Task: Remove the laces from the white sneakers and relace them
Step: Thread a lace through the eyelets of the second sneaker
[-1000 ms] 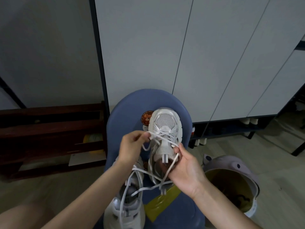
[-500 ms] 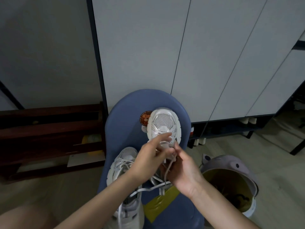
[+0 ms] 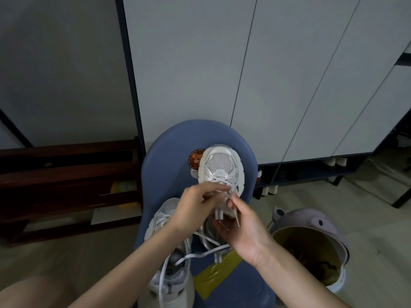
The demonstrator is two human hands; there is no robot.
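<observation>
A white sneaker [image 3: 220, 167] lies toe away from me on a blue chair seat [image 3: 169, 165]. Its white lace [image 3: 224, 181] crosses the upper eyelets, and loose ends trail down past the heel. My left hand [image 3: 193, 207] reaches over the tongue and pinches the lace near the middle eyelets. My right hand [image 3: 242, 227] grips another strand beside the tongue, its fingers curled under the shoe's collar. A second white sneaker [image 3: 169, 258] lies at the lower left of the seat, loosely laced and partly under my left forearm.
A purple animal-faced bin [image 3: 311, 243] stands open on the floor to the right. A dark wooden rack [image 3: 66, 185] sits to the left. White cabinet doors [image 3: 222, 74] rise behind the chair. Yellow tape [image 3: 213, 274] crosses the seat.
My left hand has moved right from the shoe's left side to the middle of the lacing, meeting my right hand. The right hand has barely shifted.
</observation>
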